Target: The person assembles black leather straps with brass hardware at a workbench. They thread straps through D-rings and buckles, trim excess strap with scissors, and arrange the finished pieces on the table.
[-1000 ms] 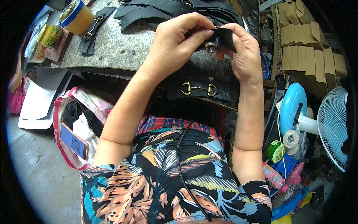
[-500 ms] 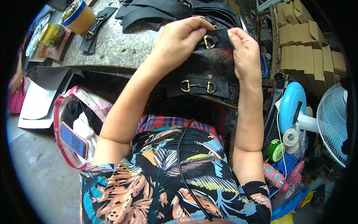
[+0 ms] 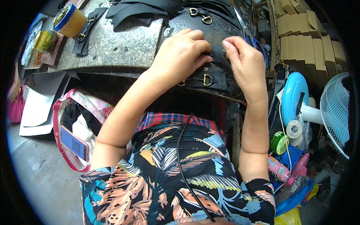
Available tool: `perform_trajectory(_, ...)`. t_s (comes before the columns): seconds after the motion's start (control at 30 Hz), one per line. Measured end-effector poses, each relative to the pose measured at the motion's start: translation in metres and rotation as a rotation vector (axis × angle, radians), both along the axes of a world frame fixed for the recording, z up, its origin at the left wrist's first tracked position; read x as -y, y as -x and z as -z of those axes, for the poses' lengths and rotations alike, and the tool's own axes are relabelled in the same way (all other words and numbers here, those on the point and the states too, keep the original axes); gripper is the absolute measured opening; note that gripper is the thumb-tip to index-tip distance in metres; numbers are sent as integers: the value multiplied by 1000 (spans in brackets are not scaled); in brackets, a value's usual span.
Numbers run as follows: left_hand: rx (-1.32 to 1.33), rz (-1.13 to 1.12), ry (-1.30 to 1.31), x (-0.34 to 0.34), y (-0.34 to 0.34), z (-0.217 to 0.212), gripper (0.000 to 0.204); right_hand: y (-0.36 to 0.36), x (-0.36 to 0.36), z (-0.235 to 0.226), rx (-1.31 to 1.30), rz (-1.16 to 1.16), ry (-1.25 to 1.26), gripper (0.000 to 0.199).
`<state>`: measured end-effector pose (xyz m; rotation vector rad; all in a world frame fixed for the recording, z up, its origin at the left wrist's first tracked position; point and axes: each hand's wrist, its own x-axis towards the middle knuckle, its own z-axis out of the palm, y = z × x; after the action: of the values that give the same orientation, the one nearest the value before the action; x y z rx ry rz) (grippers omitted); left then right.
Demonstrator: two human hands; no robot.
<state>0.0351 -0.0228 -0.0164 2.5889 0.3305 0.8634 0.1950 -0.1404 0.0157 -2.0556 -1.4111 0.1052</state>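
Note:
My left hand [image 3: 183,54] is closed on a black leather strap [image 3: 217,54] low over the dark worktop, with its thumb and fingers covering the strap's left part. Just right of the strap's end is my right hand [image 3: 245,62], its thumb and forefinger pinched together; whatever might be between them is too small to tell. Close below lies a second black strap [image 3: 218,81] with brass D-rings and a bar, partly hidden by my left wrist. Farther back, another brass ring fitting [image 3: 200,16] rests on black leather.
Black leather strips [image 3: 140,13] are piled at the back of the stone slab [image 3: 137,43]. A fitted strap [image 3: 87,32] and a tub [image 3: 70,20] stand left. Blue-handled scissors [image 3: 258,48] lie right, near brown boxes [image 3: 300,48] and a fan [image 3: 333,112].
Both hands have come down toward the worktop's near edge with the strap. Its brass ring is now hidden, and my right hand has come off its right end.

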Motion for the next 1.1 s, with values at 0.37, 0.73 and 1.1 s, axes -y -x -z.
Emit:
perform_trajectory(0.37,9,49,265,-2,2,4,22,3,0,5,48,-85,224,27)
perform_trajectory(0.73,3,93,252,-3,0,5,19,3,-6,2,346,-63,278,21)
perform_trajectory(1.1,-8,61,198,0,0,5,20,-5,-2,-10,256,-200,359,28)
